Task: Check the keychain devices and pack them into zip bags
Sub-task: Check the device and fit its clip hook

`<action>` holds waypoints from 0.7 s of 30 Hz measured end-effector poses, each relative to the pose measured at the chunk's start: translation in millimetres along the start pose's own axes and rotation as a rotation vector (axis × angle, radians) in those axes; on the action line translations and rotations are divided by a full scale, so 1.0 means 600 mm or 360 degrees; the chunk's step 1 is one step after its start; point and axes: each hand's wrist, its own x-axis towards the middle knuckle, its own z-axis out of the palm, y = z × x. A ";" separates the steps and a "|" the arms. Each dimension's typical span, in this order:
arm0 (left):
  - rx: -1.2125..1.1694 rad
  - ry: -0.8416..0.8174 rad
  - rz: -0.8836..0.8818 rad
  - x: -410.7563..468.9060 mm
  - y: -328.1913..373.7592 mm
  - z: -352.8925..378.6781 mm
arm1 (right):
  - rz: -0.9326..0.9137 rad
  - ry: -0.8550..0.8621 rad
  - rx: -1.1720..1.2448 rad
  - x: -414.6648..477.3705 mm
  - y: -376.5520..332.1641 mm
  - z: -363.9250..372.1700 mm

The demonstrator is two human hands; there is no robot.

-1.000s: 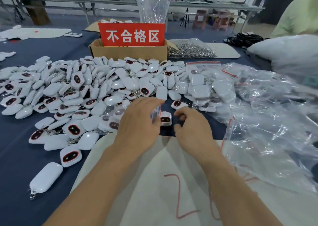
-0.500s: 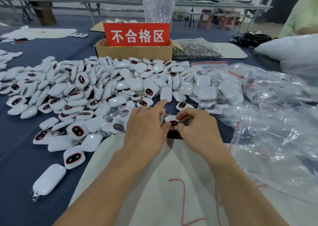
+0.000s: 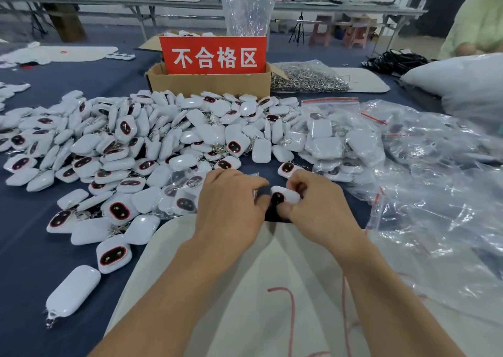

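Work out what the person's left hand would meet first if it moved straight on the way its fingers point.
Most likely the white keychain device pinched in the right hand: the left hand points forward-right, its fingertips close beside it. Whether they already touch cannot be told.

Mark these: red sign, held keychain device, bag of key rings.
red sign [image 3: 213,57]: head view, centre of its red face.
held keychain device [image 3: 287,194]: head view, white shell above its dark window.
bag of key rings [image 3: 307,80]: head view, middle of the metal heap inside.
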 end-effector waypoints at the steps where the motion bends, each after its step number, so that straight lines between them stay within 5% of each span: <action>1: -0.0008 0.0014 -0.0016 0.000 0.001 0.000 | 0.0015 0.0056 0.0066 0.000 -0.001 0.002; 5: -0.0191 0.0008 -0.0099 0.003 0.008 -0.002 | 0.0271 0.0066 0.0852 0.000 -0.017 0.000; 10: -0.0866 -0.0039 -0.0336 0.008 0.012 -0.012 | 0.0401 -0.0428 0.1513 -0.010 -0.032 -0.009; 15: -0.1337 -0.0127 -0.0500 0.015 0.013 -0.018 | 0.0350 -0.0515 0.1653 -0.009 -0.037 -0.010; 21: -0.1361 -0.0164 -0.0508 0.018 0.006 -0.017 | 0.0213 -0.0329 0.1248 -0.006 -0.029 -0.007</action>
